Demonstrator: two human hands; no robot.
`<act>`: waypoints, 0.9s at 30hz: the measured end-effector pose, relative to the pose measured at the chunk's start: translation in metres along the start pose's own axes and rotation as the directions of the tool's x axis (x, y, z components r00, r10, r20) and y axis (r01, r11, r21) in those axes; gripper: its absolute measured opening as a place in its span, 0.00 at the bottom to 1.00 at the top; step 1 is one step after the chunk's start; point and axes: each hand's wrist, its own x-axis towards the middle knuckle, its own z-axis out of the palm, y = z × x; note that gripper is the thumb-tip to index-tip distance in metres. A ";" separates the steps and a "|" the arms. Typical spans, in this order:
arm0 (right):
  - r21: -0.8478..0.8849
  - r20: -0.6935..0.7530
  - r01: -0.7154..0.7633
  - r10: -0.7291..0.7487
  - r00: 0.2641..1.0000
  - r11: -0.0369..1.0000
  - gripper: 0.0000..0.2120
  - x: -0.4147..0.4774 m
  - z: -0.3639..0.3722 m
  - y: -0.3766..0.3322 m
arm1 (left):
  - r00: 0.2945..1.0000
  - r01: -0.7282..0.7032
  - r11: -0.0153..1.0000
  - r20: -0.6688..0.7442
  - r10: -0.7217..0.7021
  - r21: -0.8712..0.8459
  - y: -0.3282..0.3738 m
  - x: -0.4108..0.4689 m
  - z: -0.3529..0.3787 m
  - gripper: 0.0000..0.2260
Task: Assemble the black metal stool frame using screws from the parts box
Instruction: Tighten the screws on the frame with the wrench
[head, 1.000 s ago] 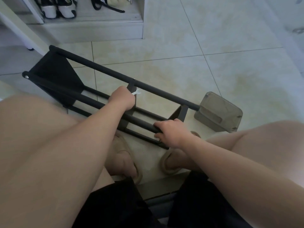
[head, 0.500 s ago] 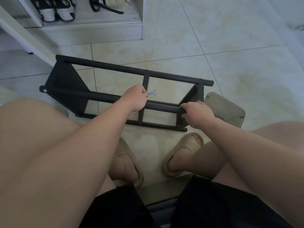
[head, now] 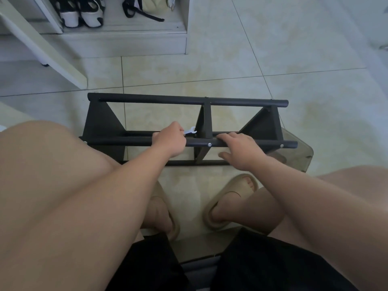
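Head view: the frame [head: 189,101] is lying on the floor [head: 231,70], running 9-to-3. The left hand [head: 169,141] is gripping a wrench [head: 190,130] just 9 o'clock of the post [head: 206,120]; the right hand [head: 241,151] is resting flat at its 3.

Glossy beige tiled floor [head: 273,49]; a low white shelf [head: 117,40] holds sneakers [head: 81,11] at upper left.

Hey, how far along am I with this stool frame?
Looks done: the black frame stands in one piece, with screws showing on the near bar and far bar. In hand: your left hand grips a small wrench by the middle upright; your right hand rests on the near bar. Left: possibly tightening; whether the screws are snug, or what the parts box holds, I can't tell.
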 end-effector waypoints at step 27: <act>-0.172 -0.032 0.204 -0.212 0.977 0.964 0.64 0.043 0.010 0.015 | 0.946 0.137 0.978 0.273 -0.176 0.155 0.008 0.004 0.001 0.05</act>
